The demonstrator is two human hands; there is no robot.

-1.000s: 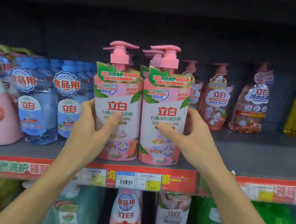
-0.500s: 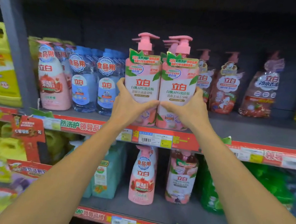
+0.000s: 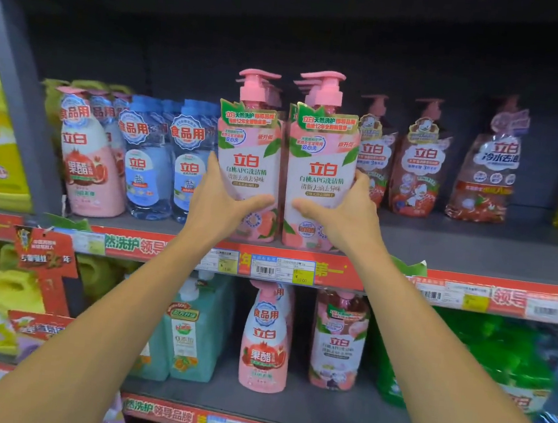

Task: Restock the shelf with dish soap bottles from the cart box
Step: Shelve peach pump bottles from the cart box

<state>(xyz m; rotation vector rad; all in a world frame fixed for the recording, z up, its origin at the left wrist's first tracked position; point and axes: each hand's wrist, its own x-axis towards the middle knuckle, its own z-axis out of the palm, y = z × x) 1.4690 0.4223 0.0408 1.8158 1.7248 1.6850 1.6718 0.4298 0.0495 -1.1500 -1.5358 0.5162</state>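
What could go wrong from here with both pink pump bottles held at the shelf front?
1. Both pink bottles, left and right, stand near the shelf edge; letting go early could tip them forward.
2. Each hand, left and right, has a one-sided grip, so pushing back could twist the pair apart.
3. Pushing deeper may knock the pump bottles behind.
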